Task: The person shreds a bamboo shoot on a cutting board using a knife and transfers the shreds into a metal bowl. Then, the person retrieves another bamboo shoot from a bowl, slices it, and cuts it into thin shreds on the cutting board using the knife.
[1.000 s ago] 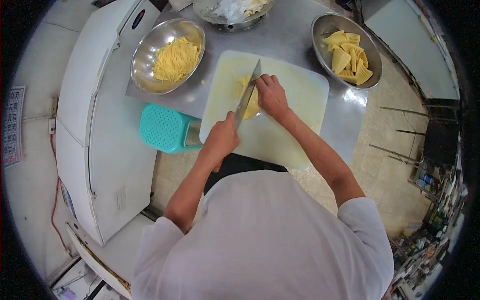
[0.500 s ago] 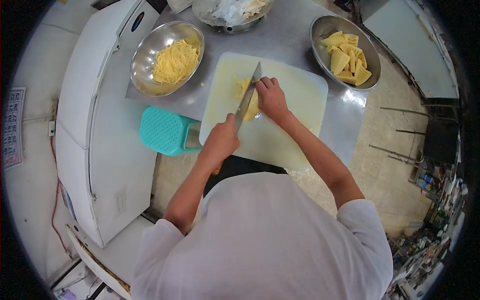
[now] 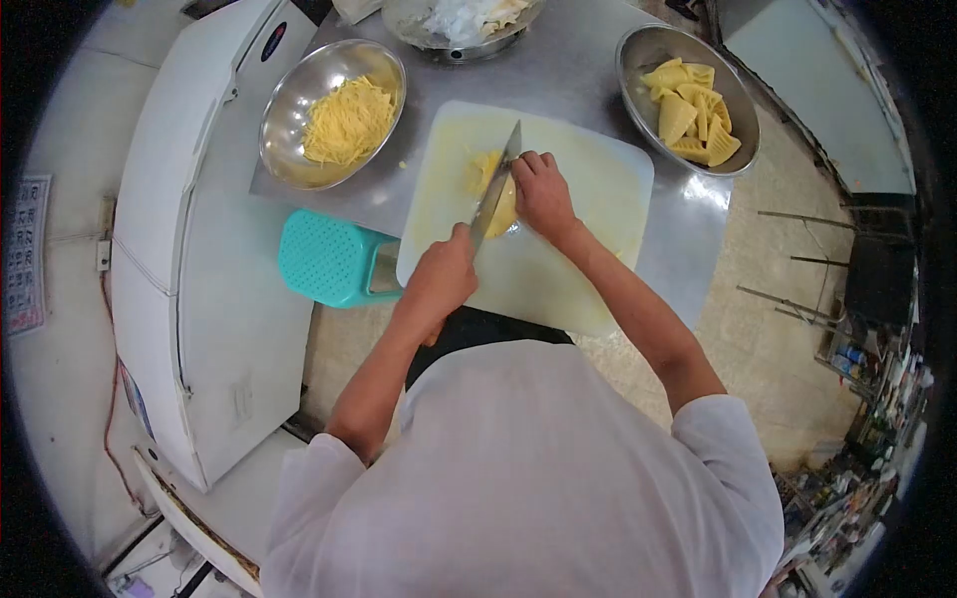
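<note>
My left hand point(image 3: 446, 271) is wrapped round the handle of a long kitchen knife point(image 3: 488, 202), its blade slanting up and away over the white cutting board point(image 3: 578, 264). Pressed against the far right side of the blade, my right hand point(image 3: 543, 197) has its fingers curled down on a yellow piece of bamboo shoot point(image 3: 504, 211), partly hidden by the hand and knife. Thin cut strips point(image 3: 480, 171) lie left of the blade. Shredded yellow strips point(image 3: 349, 122) fill part of a steel bowl point(image 3: 284, 110) at the left. Ridged bamboo shoot chunks point(image 3: 688, 110) sit in another steel bowl point(image 3: 638, 65) at the right.
The boards and bowls stand on a steel table point(image 3: 558, 70). At its back is a bowl with a plastic bag point(image 3: 464, 25). A turquoise stool point(image 3: 329, 259) stands left of the board, beside a white freezer point(image 3: 239, 269). Shelves and a dark chair point(image 3: 879, 264) are at the right.
Both hands stay nearly in place, with the knife still against the bamboo shoot. The blade has shifted very slightly, and the whole view has moved up a little.
</note>
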Tool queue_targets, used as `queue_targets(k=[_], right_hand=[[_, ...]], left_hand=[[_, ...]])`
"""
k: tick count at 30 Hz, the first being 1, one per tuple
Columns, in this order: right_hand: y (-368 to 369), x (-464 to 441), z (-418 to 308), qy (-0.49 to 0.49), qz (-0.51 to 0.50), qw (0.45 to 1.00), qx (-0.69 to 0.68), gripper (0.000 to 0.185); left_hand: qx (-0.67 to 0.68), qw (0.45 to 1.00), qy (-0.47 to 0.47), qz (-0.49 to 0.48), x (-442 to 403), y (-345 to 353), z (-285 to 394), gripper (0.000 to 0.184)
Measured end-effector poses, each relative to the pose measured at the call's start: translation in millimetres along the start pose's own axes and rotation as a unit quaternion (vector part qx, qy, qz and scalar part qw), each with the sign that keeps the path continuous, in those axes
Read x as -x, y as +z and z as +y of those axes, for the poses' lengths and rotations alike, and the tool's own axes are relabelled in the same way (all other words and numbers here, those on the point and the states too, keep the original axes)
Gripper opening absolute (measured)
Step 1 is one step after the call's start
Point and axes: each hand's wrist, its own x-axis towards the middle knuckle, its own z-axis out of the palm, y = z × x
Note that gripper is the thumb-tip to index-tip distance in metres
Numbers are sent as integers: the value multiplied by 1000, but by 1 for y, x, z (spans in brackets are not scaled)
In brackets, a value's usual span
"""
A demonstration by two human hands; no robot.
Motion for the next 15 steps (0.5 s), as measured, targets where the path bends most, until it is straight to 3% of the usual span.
queue_targets(k=[11,13,15], right_hand=[[3,7,-1,25,-15,1000,-2,31],[1,8,-2,23,-21,1000,5,31],[-2,7,1,17,-23,999,16,31]], left_hand=[[28,999,-36,-5,4,4,5,35],[-22,999,21,16,-4,17,-2,40],[-15,1000,10,-3,-2,1,4,43]])
